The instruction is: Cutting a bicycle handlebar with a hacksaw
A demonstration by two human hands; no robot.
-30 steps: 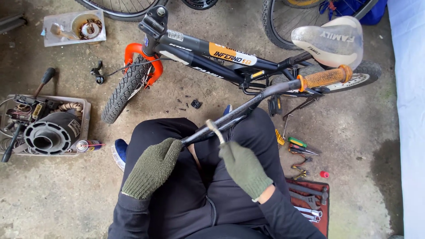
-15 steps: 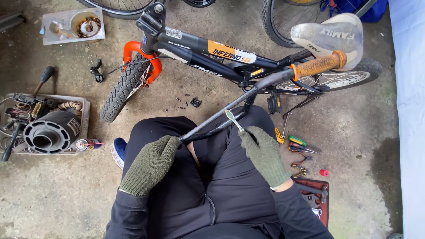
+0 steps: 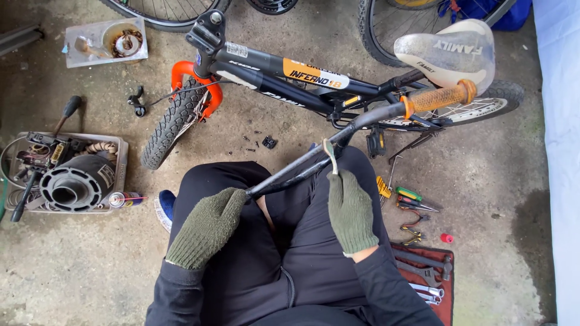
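Observation:
I sit on the ground with a black handlebar (image 3: 338, 142) laid across my lap; its orange grip (image 3: 436, 98) points up to the right. My left hand (image 3: 208, 226), in an olive knit glove, is closed around the bar's lower left end. My right hand (image 3: 350, 208), gloved the same, pinches a thin pale strip (image 3: 330, 154) that loops over the bar near its bend. Beyond my knees a small black bicycle (image 3: 284, 75) with an orange fork (image 3: 194, 81) and a pale saddle (image 3: 450, 51) lies on its side.
A tray (image 3: 121, 157) at the left holds a black round motor part (image 3: 75, 181), with a spray can (image 3: 124, 198) beside it. Screwdrivers and pliers (image 3: 414, 202) lie at my right above a red tool mat (image 3: 432, 274). A white sheet (image 3: 559, 151) borders the right edge.
My right hand has slid up and to the right along the bar with the pale strip. The bar's orange grip has swung higher, towards the saddle. My left hand has stayed on the bar's end.

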